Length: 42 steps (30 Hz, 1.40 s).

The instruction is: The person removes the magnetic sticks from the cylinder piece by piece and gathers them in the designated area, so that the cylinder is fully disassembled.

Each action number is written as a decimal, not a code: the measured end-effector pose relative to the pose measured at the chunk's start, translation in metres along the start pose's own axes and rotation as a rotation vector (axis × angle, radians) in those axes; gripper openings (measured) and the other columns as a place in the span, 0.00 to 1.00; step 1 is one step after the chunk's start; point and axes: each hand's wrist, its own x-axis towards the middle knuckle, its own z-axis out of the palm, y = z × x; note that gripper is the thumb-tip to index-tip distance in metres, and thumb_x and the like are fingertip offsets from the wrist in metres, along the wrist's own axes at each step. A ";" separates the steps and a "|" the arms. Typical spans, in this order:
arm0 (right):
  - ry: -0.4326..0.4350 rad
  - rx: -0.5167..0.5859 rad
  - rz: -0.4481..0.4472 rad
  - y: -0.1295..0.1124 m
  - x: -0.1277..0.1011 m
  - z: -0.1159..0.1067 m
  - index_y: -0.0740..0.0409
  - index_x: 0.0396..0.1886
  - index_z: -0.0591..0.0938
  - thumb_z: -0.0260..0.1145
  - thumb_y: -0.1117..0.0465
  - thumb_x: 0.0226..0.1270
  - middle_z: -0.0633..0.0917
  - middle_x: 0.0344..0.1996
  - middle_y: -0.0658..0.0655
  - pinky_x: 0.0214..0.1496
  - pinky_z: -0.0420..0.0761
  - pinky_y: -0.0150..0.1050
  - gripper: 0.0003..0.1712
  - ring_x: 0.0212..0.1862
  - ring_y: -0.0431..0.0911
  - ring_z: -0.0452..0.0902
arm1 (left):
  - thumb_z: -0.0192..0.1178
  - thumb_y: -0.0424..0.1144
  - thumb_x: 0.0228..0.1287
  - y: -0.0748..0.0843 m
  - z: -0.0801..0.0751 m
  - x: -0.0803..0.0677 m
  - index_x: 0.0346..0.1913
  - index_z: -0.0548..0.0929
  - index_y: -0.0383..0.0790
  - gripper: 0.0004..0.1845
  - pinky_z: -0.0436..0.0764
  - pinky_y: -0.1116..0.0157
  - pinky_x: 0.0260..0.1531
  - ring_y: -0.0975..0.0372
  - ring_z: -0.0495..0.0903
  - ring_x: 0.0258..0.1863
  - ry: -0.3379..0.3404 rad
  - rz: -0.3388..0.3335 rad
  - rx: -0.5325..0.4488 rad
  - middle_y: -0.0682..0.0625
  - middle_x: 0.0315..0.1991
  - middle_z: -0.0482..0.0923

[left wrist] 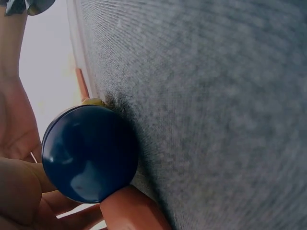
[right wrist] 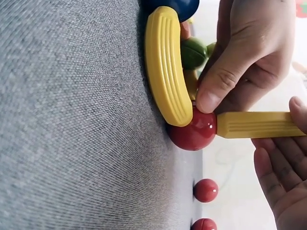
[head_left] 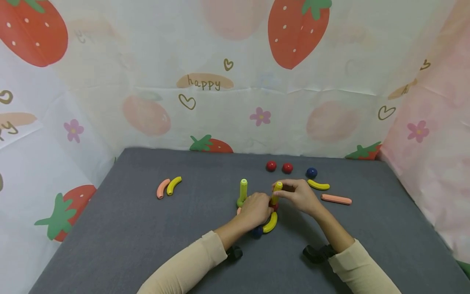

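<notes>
Yellow stick [head_left: 276, 192] stands upright on a red ball [right wrist: 195, 130] near the middle of the grey table [head_left: 147, 245], pinched at its top by the right hand [head_left: 299, 195]. Left hand [head_left: 256, 209] curls over the base, thumb pressing where the yellow curved piece [right wrist: 165, 62] meets the ball. A sideways nudge could, I think, pop the stick off and topple the green stick [head_left: 243, 191] beside it. Left fingers hide the base joints; the blue ball [left wrist: 88, 153] shows only close up.
</notes>
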 end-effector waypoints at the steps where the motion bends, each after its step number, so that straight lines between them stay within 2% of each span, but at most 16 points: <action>1: 0.001 0.006 0.004 0.001 0.000 0.000 0.64 0.46 0.85 0.67 0.62 0.65 0.87 0.42 0.65 0.45 0.83 0.31 0.13 0.42 0.38 0.84 | 0.66 0.42 0.63 0.000 0.000 0.000 0.31 0.86 0.41 0.08 0.72 0.68 0.22 0.62 0.75 0.22 -0.003 -0.003 0.000 0.51 0.24 0.79; 7: 0.013 0.051 0.034 0.005 0.001 -0.001 0.67 0.47 0.84 0.67 0.62 0.65 0.86 0.44 0.68 0.45 0.83 0.33 0.15 0.42 0.37 0.84 | 0.66 0.42 0.62 0.000 0.001 0.001 0.33 0.86 0.41 0.07 0.72 0.69 0.23 0.62 0.75 0.23 -0.004 -0.012 -0.001 0.51 0.26 0.80; 13: 0.046 0.102 0.114 0.006 0.001 -0.004 0.68 0.49 0.83 0.66 0.60 0.67 0.87 0.44 0.66 0.48 0.84 0.44 0.17 0.40 0.34 0.83 | 0.66 0.42 0.62 0.000 0.001 0.000 0.34 0.86 0.41 0.07 0.72 0.67 0.24 0.62 0.76 0.24 -0.003 0.000 0.019 0.52 0.27 0.82; 16: 0.083 0.086 0.119 0.003 0.001 -0.006 0.66 0.49 0.83 0.65 0.57 0.68 0.87 0.43 0.65 0.49 0.84 0.46 0.17 0.40 0.34 0.83 | 0.66 0.42 0.63 0.000 0.000 0.000 0.35 0.87 0.41 0.07 0.72 0.67 0.25 0.61 0.76 0.24 -0.001 0.010 0.036 0.52 0.26 0.81; 19: 0.092 0.032 0.098 -0.001 0.002 -0.007 0.63 0.49 0.84 0.66 0.56 0.67 0.87 0.44 0.63 0.48 0.85 0.41 0.17 0.41 0.34 0.83 | 0.65 0.42 0.63 0.000 0.000 0.000 0.36 0.87 0.41 0.07 0.72 0.66 0.25 0.61 0.75 0.24 0.007 0.014 0.058 0.52 0.26 0.80; 22: 0.073 0.008 0.094 -0.001 0.003 -0.007 0.65 0.50 0.84 0.67 0.56 0.66 0.87 0.45 0.63 0.46 0.83 0.32 0.19 0.41 0.34 0.83 | 0.65 0.42 0.64 -0.001 -0.001 0.000 0.36 0.87 0.41 0.08 0.71 0.66 0.25 0.62 0.74 0.24 0.006 0.017 0.059 0.52 0.25 0.80; 25: 0.076 0.008 0.112 0.001 0.001 -0.007 0.66 0.51 0.83 0.67 0.57 0.66 0.87 0.45 0.63 0.46 0.82 0.29 0.20 0.41 0.33 0.83 | 0.64 0.42 0.64 -0.001 -0.001 0.000 0.36 0.87 0.40 0.08 0.69 0.67 0.24 0.62 0.72 0.23 -0.006 0.024 0.051 0.52 0.25 0.79; 30: 0.095 0.018 0.114 0.002 -0.002 -0.009 0.64 0.50 0.84 0.68 0.56 0.65 0.87 0.44 0.64 0.46 0.82 0.29 0.19 0.41 0.31 0.83 | 0.64 0.39 0.63 -0.002 0.001 -0.001 0.34 0.86 0.41 0.05 0.66 0.69 0.21 0.63 0.70 0.22 0.005 0.049 0.023 0.53 0.23 0.76; 36: 0.103 0.020 0.093 0.005 -0.005 -0.018 0.65 0.53 0.82 0.67 0.58 0.66 0.85 0.47 0.71 0.46 0.82 0.29 0.19 0.42 0.29 0.82 | 0.62 0.34 0.62 -0.002 0.001 -0.001 0.27 0.82 0.41 0.06 0.62 0.73 0.17 0.64 0.68 0.19 0.016 0.139 -0.019 0.54 0.19 0.70; 42: 0.133 -0.107 0.117 0.003 -0.009 -0.031 0.63 0.54 0.82 0.67 0.55 0.66 0.87 0.46 0.64 0.46 0.80 0.26 0.22 0.41 0.28 0.81 | 0.61 0.33 0.62 -0.001 0.002 0.001 0.36 0.85 0.40 0.04 0.64 0.74 0.19 0.65 0.68 0.20 0.001 0.157 -0.014 0.54 0.22 0.73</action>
